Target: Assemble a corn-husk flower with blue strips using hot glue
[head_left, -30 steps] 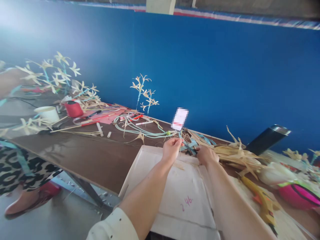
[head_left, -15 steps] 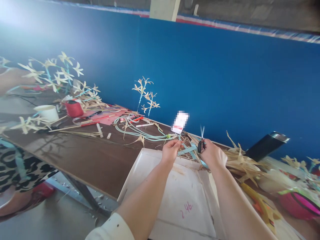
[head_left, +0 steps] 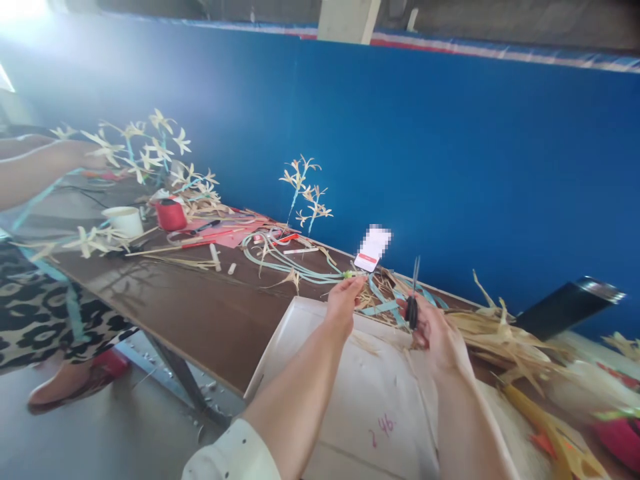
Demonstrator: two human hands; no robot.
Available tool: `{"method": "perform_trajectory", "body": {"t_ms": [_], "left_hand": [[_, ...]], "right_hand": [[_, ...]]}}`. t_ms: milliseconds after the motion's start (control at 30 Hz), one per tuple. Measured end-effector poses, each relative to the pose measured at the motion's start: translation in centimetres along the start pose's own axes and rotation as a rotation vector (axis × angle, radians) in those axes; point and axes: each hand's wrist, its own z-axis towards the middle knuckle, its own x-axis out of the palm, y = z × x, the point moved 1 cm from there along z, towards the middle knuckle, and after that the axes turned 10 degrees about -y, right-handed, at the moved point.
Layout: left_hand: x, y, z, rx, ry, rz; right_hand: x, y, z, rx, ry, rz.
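Observation:
My left hand (head_left: pixel 344 305) is closed in a pinch over the far edge of a white cardboard box lid (head_left: pixel 360 400); what its fingertips hold is too small to make out. To its right, my right hand (head_left: pixel 440 333) grips black-handled scissors (head_left: pixel 413 303), blades pointing up and close together. Pale blue ribbon strips (head_left: pixel 383 307) and straw-coloured scraps lie between the hands. Just beyond my left fingertips a phone (head_left: pixel 373 248) leans upright with a lit, blurred screen. Coils of pale green cord (head_left: pixel 295 270) run along the table left of it.
Two stems of dried husk flowers (head_left: pixel 300 193) stand behind the cord. Right of my hands lie dry husks (head_left: pixel 485 327), a dark flask (head_left: pixel 565 307) and a yellow glue gun (head_left: pixel 560 433). At left, a co-worker's arm (head_left: pixel 45 163) reaches toward more flowers, near a white cup (head_left: pixel 124 221) and red spool (head_left: pixel 171 213).
The view has swung slightly left. My right hand has turned and moved away from my left, and the scissor blades have come closer together. More of the co-worker's arm shows.

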Motion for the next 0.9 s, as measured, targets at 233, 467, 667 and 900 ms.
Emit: {"method": "perform_trajectory", "body": {"t_ms": [233,467,667,900], "left_hand": [[0.1,-0.3,0.2,0.014,-0.094,-0.061],[0.2,-0.9,0.1,-0.008,-0.131,-0.126],[0.0,-1.5,0.5,0.038,-0.156,-0.205],[0.3,-1.5,0.2,0.053,-0.182,-0.190]], "right_hand": [[0.2,-0.8,-1.2,0.162,0.205,0.308],[0.0,-1.6,-1.4,0.235,0.414,0.412],[0.3,-1.8,-2.0,0.236,0.488,0.291],[1.1,-1.5,-2.6,0.153,0.409,-0.006]]}}
